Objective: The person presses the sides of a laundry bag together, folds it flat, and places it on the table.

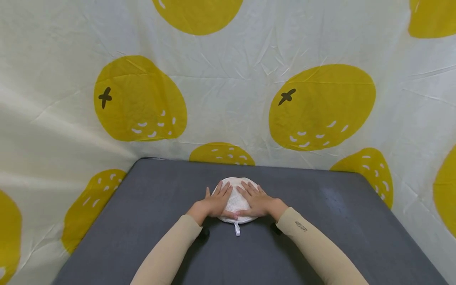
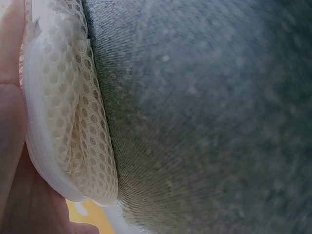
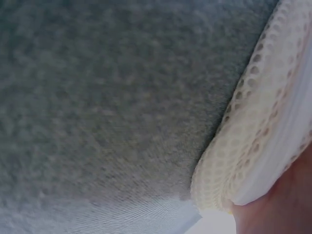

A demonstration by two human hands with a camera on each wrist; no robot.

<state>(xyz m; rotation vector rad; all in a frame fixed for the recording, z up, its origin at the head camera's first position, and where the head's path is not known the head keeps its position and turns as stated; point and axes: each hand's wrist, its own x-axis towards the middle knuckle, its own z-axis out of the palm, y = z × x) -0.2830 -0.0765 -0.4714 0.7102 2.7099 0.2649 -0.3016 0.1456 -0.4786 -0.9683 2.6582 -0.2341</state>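
A round white mesh laundry bag [image 1: 236,201] lies on the dark grey table, a short white loop [image 1: 237,229] pointing out from its near edge. My left hand [image 1: 218,201] rests on its left half, fingers straight and spread. Across from it, my right hand [image 1: 257,202] lies flat on the right half in the same way. The thumbs meet near the bag's front edge. Up close in the left wrist view, the mesh side [image 2: 61,97] is creased under a smooth white band. The right wrist view shows the same honeycomb mesh [image 3: 239,146] against the table.
The dark grey tabletop [image 1: 160,190] has rounded far corners. Behind and beside it hangs a pale cloth [image 1: 228,107] printed with large yellow fruit. Dark wrist devices [image 1: 204,233] show below the beige sleeves [image 1: 171,249].
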